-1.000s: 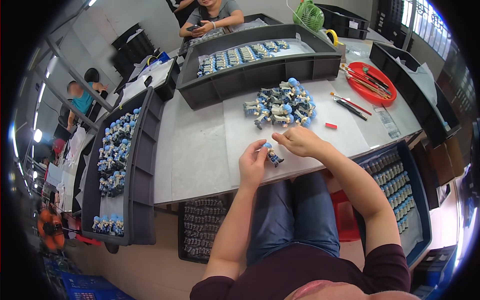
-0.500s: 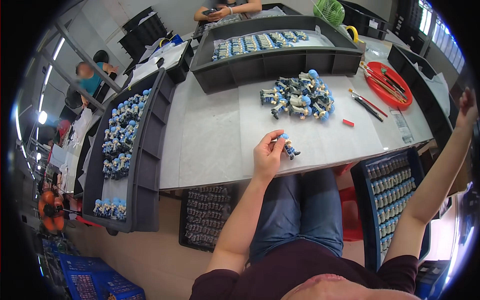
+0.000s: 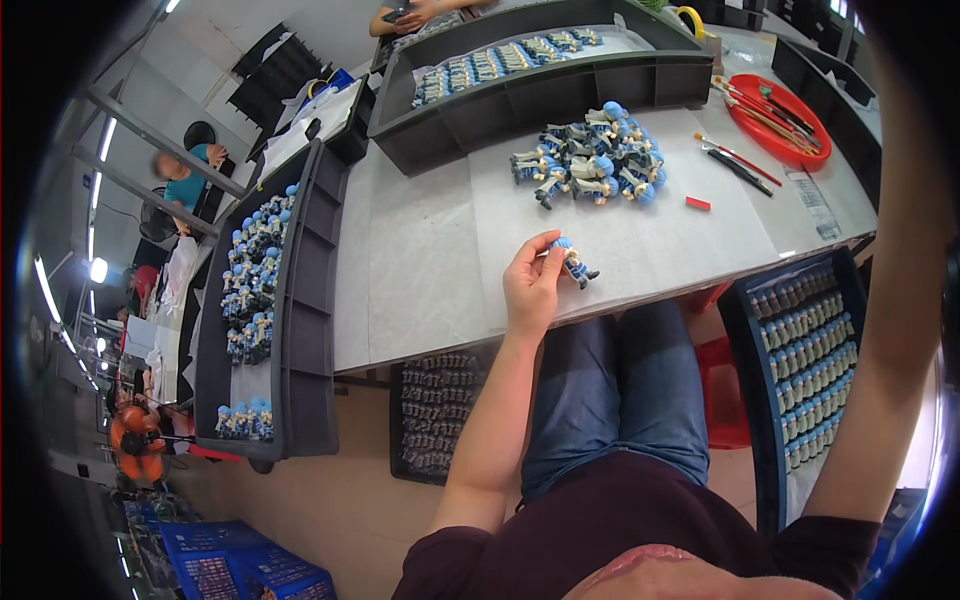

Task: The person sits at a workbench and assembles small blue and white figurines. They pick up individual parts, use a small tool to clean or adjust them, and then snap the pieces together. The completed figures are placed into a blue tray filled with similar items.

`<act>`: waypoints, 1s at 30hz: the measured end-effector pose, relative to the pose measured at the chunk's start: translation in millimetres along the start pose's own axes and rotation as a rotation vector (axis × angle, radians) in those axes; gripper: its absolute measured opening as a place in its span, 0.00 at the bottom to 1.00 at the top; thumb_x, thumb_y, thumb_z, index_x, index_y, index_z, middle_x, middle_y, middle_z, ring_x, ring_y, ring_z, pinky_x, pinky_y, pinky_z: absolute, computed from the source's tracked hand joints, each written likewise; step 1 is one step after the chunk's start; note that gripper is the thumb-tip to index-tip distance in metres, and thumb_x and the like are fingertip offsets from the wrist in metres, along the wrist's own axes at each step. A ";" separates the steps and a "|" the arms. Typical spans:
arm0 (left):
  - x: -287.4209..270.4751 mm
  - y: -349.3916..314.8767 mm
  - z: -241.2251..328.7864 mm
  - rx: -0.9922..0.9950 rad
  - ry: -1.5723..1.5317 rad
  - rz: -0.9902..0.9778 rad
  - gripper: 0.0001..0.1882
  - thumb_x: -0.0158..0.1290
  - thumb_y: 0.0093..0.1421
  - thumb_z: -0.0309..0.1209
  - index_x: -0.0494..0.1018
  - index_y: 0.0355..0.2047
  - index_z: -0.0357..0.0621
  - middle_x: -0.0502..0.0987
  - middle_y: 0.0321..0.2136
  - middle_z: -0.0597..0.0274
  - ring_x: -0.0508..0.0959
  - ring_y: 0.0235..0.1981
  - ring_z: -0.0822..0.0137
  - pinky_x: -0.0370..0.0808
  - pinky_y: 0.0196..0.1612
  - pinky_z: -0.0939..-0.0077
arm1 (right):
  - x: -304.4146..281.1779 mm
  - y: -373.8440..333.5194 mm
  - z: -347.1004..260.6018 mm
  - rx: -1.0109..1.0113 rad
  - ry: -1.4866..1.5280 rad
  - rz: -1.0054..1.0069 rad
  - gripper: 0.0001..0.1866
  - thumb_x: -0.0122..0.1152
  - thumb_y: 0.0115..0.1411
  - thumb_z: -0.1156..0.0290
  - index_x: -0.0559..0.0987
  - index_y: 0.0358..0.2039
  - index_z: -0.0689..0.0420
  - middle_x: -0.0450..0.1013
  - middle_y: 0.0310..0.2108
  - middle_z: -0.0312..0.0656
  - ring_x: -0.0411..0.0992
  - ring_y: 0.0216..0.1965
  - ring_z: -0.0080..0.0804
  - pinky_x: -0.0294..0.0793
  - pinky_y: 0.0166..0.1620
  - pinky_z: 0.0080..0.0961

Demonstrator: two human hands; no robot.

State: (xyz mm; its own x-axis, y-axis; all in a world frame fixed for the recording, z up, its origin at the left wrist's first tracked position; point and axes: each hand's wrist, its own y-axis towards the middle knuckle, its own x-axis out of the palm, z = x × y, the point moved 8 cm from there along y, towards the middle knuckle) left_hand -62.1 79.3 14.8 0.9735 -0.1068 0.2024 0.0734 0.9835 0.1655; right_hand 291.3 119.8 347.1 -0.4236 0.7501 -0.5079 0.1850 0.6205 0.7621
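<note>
My left hand (image 3: 533,285) is closed around a small figurine (image 3: 573,263) with blue hair and blue-and-white clothes, holding it by its upper part over the near edge of the table. The figurine's dark boots point to the right. Beyond it lies a pile of similar blue-haired figurines (image 3: 590,160) on white paper. My right forearm (image 3: 893,260) reaches far up along the right side; the hand itself is out of the picture.
A grey crate (image 3: 450,135) of figurines stands behind the pile, another crate (image 3: 315,270) at left. To the right lie a red tray (image 3: 812,155) with brushes, a black pen (image 3: 740,172) and a red block (image 3: 698,203). Crates (image 3: 742,330) sit below table level. Other people are beyond.
My right arm has swung higher, taking the hand out of view. The whole view has shifted and tilted slightly; my left hand keeps the figurine near the table's edge.
</note>
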 end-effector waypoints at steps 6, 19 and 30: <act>15.2 6.3 -1.7 0.001 -0.064 -0.052 0.13 0.47 0.61 0.24 0.68 0.45 0.32 0.76 0.31 0.60 0.76 0.30 0.74 0.74 0.34 0.82 | 79.9 -111.0 -118.0 -0.167 0.302 -0.419 0.12 0.59 0.56 0.66 0.79 0.35 0.61 0.72 0.19 0.37 0.68 0.20 0.17 0.65 0.24 0.17; 16.7 10.7 1.2 0.012 -0.143 0.021 0.12 0.48 0.61 0.26 0.69 0.45 0.36 0.75 0.36 0.60 0.75 0.35 0.74 0.75 0.38 0.80 | 224.8 -313.0 -59.9 0.532 1.022 -0.856 0.18 0.53 0.61 0.62 0.74 0.44 0.64 0.74 0.32 0.37 0.69 0.27 0.17 0.70 0.30 0.15; 14.2 12.6 -2.7 0.006 -0.112 0.030 0.12 0.47 0.62 0.27 0.70 0.45 0.38 0.75 0.38 0.60 0.75 0.37 0.73 0.75 0.41 0.76 | 207.1 -309.8 -63.1 0.491 1.145 -0.740 0.16 0.54 0.61 0.66 0.74 0.43 0.66 0.74 0.32 0.39 0.70 0.30 0.19 0.72 0.35 0.18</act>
State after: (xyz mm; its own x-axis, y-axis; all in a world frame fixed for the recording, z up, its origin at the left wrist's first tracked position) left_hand -46.8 90.6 17.2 0.9450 -0.0933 0.3135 0.0431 0.9856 0.1632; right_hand 90.3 68.5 31.2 -0.9747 -0.2162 0.0560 -0.2066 0.9682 0.1410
